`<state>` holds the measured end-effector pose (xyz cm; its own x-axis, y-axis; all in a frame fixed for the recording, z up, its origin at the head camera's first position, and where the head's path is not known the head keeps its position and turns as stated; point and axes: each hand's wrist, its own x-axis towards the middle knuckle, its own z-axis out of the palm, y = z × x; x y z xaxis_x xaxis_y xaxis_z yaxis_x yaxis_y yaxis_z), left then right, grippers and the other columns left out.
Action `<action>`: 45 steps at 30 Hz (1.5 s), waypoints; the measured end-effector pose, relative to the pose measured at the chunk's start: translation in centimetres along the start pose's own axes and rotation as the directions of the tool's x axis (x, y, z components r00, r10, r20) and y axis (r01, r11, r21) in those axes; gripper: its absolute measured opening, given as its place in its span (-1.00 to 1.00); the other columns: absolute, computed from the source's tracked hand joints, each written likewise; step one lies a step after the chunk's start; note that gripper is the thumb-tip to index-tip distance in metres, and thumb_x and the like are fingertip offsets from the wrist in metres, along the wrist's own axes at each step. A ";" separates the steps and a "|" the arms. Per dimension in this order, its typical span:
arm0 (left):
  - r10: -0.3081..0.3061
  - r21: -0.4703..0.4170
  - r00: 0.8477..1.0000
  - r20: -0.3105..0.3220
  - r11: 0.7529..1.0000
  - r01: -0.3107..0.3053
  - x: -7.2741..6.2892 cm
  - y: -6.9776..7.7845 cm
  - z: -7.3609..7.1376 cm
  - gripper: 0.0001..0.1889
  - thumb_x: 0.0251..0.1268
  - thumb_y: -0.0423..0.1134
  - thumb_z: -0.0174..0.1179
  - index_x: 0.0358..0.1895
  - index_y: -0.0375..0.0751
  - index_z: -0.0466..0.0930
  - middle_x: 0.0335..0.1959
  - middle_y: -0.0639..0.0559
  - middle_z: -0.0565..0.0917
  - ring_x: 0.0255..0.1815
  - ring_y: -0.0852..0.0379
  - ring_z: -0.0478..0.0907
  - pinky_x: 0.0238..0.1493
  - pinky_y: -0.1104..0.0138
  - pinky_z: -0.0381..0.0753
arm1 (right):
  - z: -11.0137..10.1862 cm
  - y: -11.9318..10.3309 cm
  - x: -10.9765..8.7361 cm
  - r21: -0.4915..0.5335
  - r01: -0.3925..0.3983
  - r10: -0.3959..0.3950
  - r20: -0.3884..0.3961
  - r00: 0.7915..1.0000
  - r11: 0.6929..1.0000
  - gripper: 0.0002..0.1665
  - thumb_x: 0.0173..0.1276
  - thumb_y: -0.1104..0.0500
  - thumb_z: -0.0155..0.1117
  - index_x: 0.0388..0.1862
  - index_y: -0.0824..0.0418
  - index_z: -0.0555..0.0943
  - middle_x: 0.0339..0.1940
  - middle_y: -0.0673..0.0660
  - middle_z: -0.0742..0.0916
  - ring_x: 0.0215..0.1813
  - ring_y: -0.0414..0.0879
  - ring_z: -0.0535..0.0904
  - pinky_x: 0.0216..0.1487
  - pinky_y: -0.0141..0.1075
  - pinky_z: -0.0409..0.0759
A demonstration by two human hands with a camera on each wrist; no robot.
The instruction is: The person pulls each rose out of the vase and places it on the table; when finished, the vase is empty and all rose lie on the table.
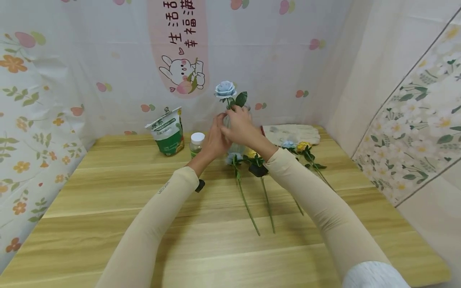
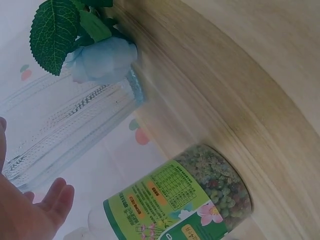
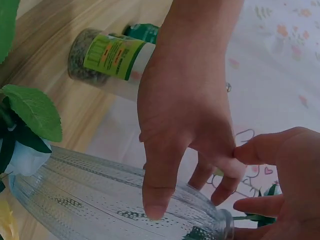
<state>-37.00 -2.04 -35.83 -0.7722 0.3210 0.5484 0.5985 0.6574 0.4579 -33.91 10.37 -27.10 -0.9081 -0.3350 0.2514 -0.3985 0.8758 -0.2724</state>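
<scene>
A clear ribbed glass vase (image 3: 100, 200) stands near the back of the table, partly hidden behind the hands in the head view. My left hand (image 1: 217, 137) holds its upper part, thumb on the near side and fingers behind in the right wrist view. At the mouth, my right hand (image 1: 242, 126) pinches the stem of a light-blue artificial rose (image 1: 225, 89). The bloom and a dark green leaf (image 1: 241, 99) rise above the fingers, while the stem enters the vase. Another blue rose (image 1: 234, 158) and a yellow rose (image 1: 252, 153) lie close before the vase.
A lidded plastic jar (image 1: 196, 146) with a green label stands left of the vase, beside a green-and-white pouch (image 1: 168, 134). To the right lie pale gloves (image 1: 293, 134), a further blue rose (image 1: 289, 144) and yellow rose (image 1: 303, 147). A printed curtain (image 1: 119, 60) hangs behind.
</scene>
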 end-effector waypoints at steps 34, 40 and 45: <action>-0.146 0.034 0.989 0.030 0.989 0.145 0.2 0.9 0.1 -0.24 0.42 0.03 0.16 0.51 -0.14 -0.02 0.44 -0.16 0.22 -0.03 -0.12 0.53 -0.36 0.14 0.50 | 1.7 4.3 1.7 0.390 0.274 0.026 -0.614 0.789 0.879 -0.88 0.27 0.38 0.37 -0.24 0.42 0.75 -0.28 0.27 0.78 -0.24 0.11 0.71 0.06 -0.07 0.46; -0.148 0.035 0.989 0.028 0.988 0.147 0.1 0.9 0.2 -0.23 0.42 0.04 0.16 0.51 -0.13 -0.03 0.45 -0.16 0.21 -0.13 -0.12 0.53 -0.39 0.14 0.49 | 2.1 5.1 1.7 0.469 0.272 0.144 -0.677 0.722 0.840 -0.87 0.31 0.37 0.34 -0.22 0.41 0.76 -0.25 0.27 0.75 -0.25 0.10 0.71 -0.31 -0.19 0.67; -0.155 0.035 0.987 0.036 0.988 0.153 0.1 0.8 0.3 -0.22 0.43 0.05 0.15 0.52 -0.15 -0.05 0.47 -0.15 0.18 -0.01 -0.12 0.53 -0.32 0.14 0.51 | 2.3 5.7 1.7 0.613 0.253 0.277 -0.635 0.721 0.748 -0.85 0.33 0.35 0.34 -0.17 0.40 0.75 -0.20 0.27 0.73 -0.26 0.05 0.71 -0.47 -0.41 0.63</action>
<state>-36.63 -1.30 -35.62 -0.8626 0.2399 0.4454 0.4653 0.7220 0.5121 -38.03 14.01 -30.36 -0.6831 0.2214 0.6960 -0.6072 0.3573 -0.7097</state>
